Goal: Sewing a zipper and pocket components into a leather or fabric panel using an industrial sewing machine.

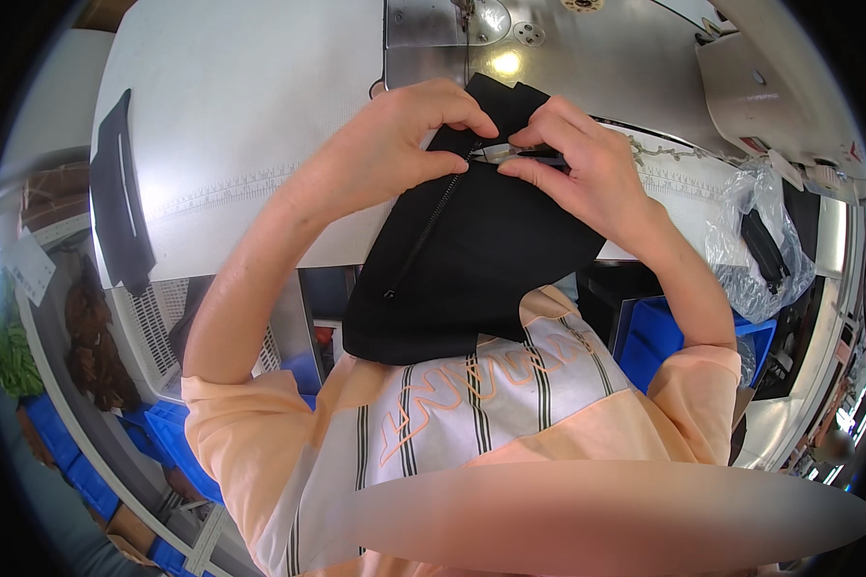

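A black fabric piece [481,255] hangs from the table edge down over my lap, with a zipper [423,236] running slantwise along its left part. My left hand [404,135] grips the upper left edge of this cloth, thumb and forefinger bent beside the zipper's top end. In my right hand [587,159] is a pair of thread snips [496,152], mostly covered by the fingers. Their bright blades point left, toward the zipper's top end and close to my left thumb. Some of the right fingers are hidden.
The sewing machine's metal bed [587,58] lies just beyond my hands, its head [770,87] at the right. A black strip with a pale slit [122,192] rests on the white table's left side. Right of me are a clear plastic bag [755,236] and a blue bin [649,337].
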### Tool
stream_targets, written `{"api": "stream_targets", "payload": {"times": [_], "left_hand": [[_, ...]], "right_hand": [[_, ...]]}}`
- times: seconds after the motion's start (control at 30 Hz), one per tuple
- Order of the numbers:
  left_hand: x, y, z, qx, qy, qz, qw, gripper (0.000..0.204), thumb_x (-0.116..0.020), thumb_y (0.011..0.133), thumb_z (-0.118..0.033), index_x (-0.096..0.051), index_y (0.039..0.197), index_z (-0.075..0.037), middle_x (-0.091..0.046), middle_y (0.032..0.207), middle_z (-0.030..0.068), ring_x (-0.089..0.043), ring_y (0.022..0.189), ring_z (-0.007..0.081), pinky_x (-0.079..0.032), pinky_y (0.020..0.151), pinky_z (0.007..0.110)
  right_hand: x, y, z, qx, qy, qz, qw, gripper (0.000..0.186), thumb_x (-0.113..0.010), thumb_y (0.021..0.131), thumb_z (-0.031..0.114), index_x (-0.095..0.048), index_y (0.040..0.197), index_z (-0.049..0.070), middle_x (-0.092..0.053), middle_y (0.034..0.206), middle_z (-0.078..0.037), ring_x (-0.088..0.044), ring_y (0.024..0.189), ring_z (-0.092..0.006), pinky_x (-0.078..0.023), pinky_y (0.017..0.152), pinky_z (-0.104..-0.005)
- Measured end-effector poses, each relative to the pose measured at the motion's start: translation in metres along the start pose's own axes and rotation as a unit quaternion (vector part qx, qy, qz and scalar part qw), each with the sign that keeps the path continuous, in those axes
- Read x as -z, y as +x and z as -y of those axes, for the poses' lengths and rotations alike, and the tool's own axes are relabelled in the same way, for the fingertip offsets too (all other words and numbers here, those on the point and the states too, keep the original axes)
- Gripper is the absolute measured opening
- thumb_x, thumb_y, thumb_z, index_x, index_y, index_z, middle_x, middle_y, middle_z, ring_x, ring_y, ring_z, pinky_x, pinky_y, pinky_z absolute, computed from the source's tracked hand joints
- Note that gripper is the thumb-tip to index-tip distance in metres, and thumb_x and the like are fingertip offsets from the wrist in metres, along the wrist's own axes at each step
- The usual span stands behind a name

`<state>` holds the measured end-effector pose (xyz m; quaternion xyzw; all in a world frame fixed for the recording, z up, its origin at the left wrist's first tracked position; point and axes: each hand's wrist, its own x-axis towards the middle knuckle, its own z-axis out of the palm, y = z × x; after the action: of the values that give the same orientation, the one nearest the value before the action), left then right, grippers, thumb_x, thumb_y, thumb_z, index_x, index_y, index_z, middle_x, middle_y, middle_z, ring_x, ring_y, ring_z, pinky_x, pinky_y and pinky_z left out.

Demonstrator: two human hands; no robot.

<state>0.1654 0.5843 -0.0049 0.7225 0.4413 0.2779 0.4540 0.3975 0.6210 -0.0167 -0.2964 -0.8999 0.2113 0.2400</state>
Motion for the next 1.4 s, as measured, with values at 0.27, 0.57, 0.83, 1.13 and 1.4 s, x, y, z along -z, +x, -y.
{"api": "stream_targets", "payload": {"times": [0.27,0.57,0.83,1.13,1.4], "left_hand": [[-0.017,0.005,0.001,-0.024,0.072,-0.086,0.993,0.017,-0.069,0.077,-0.004,-0.069,0.093,-0.002,-0.062,0.091,0.0083,-0.061,0.080,0.0228,-0.047,0.073,0.032],[-0.014,0.010,-0.002,0.058,-0.060,-0.100,0.991,0.009,-0.069,0.084,-0.008,-0.071,0.089,0.000,-0.068,0.081,0.0048,-0.063,0.076,0.0095,-0.050,0.071,0.024],[-0.011,0.011,-0.009,0.094,-0.057,-0.088,0.990,0.011,-0.067,0.087,-0.008,-0.071,0.092,0.001,-0.070,0.083,0.0034,-0.063,0.079,0.0069,-0.050,0.073,0.022],[-0.007,0.009,-0.005,0.108,-0.125,-0.099,0.981,0.010,-0.067,0.087,-0.007,-0.071,0.093,-0.001,-0.070,0.085,0.0038,-0.064,0.081,0.0085,-0.050,0.077,0.022],[-0.016,-0.031,-0.017,0.119,0.076,-0.154,0.978,0.040,-0.069,0.085,-0.012,-0.062,0.124,-0.011,-0.066,0.107,0.0055,-0.059,0.101,0.0128,-0.045,0.087,0.025]], "right_hand": [[0.002,0.000,-0.002,-0.052,0.163,-0.032,0.985,0.025,-0.077,0.079,0.025,-0.064,0.086,0.005,-0.060,0.084,-0.003,-0.062,0.069,-0.0196,-0.049,0.059,-0.0298],[0.007,-0.010,-0.007,-0.043,-0.007,-0.037,0.998,0.023,-0.075,0.079,0.025,-0.062,0.085,0.007,-0.059,0.083,-0.003,-0.062,0.065,-0.0201,-0.048,0.058,-0.0312],[0.003,-0.003,-0.007,-0.014,-0.027,-0.018,0.999,0.025,-0.075,0.079,0.027,-0.061,0.084,0.007,-0.056,0.082,-0.004,-0.059,0.061,-0.0232,-0.046,0.055,-0.0342],[0.006,0.000,-0.003,-0.046,-0.046,0.027,0.998,0.024,-0.076,0.077,0.024,-0.061,0.085,0.006,-0.058,0.086,-0.004,-0.061,0.069,-0.0243,-0.047,0.060,-0.0345],[0.034,-0.001,-0.021,-0.175,0.075,0.128,0.973,0.027,-0.076,0.077,0.021,-0.059,0.093,0.006,-0.061,0.066,-0.009,-0.063,0.070,-0.0224,-0.045,0.065,-0.0326]]}}
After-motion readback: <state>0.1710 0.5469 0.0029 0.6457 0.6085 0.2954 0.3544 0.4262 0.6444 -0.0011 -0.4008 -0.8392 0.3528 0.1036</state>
